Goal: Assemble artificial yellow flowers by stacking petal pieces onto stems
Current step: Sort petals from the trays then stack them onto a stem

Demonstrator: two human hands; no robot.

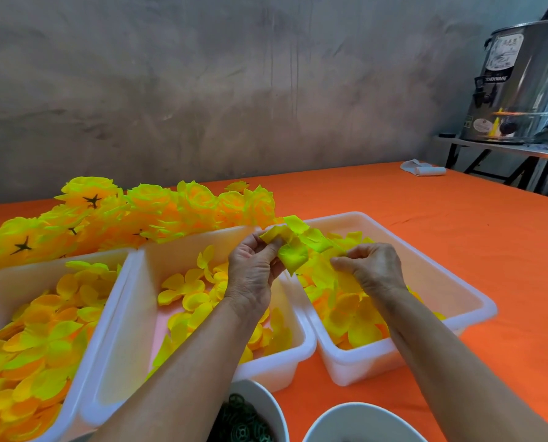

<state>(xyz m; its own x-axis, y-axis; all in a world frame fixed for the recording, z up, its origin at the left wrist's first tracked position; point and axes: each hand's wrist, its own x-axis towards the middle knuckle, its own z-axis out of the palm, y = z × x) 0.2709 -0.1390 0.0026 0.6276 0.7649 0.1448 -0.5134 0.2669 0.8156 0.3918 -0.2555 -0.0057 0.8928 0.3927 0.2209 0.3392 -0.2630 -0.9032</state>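
Between both hands [301, 266], seemingly pinched: petals [293, 247]

orange table [393, 218], white trays [403, 358], bowls [336, 419], flowers [157, 205]

Three trays sit side by side on the table [425, 218], left [74, 362], middle [272, 362] and right [425, 346], each holding petals [183, 288]. Finished flowers [157, 205] lie piled behind the left two. Two bowls [355, 419] stand in front, and an urn [521, 84] stands on a stand far right.
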